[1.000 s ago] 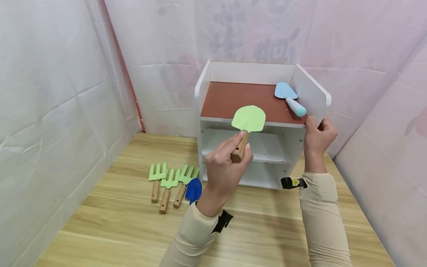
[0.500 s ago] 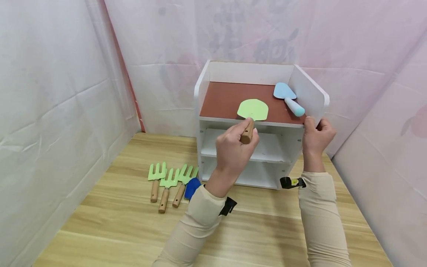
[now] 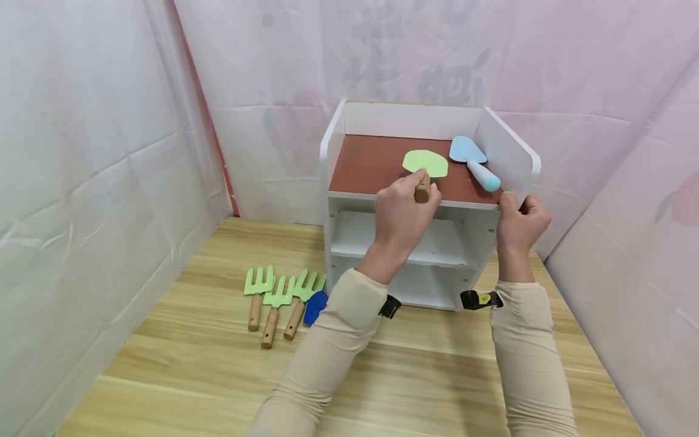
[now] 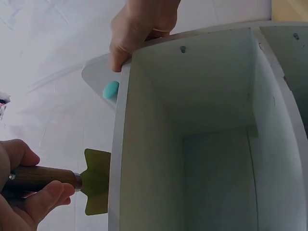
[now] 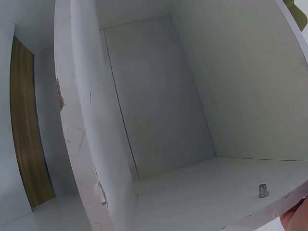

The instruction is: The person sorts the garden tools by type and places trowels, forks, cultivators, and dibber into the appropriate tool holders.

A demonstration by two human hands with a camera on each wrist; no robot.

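Fingers of the left hand (image 3: pixel 401 218) curl around the wooden handle of a green trowel (image 3: pixel 425 165), whose flat blade lies over the brown top shelf (image 3: pixel 371 167) of a small white shelf unit (image 3: pixel 333 182); whether the blade touches the surface cannot be told. The left wrist view shows the same grasp from below, with the handle running between thumb and fingers and the green blade just beyond the unit's front edge. The right hand (image 3: pixel 519 221) grips the front right corner of the unit, fingers wrapped over the edge of the right side wall (image 3: pixel 505 152). A light blue trowel (image 3: pixel 472 159) with a turquoise handle lies on the top shelf against that wall, just beside the green blade. Two white lower shelves (image 3: pixel 437 243) sit under the brown one. On the wooden table (image 3: pixel 191 364), left of the unit, three green hand forks (image 3: pixel 278 297) with wooden handles lie side by side, and a dark blue scoop (image 3: pixel 315 306) rests just beside them, partly hidden by the left sleeve (image 3: pixel 327 358).
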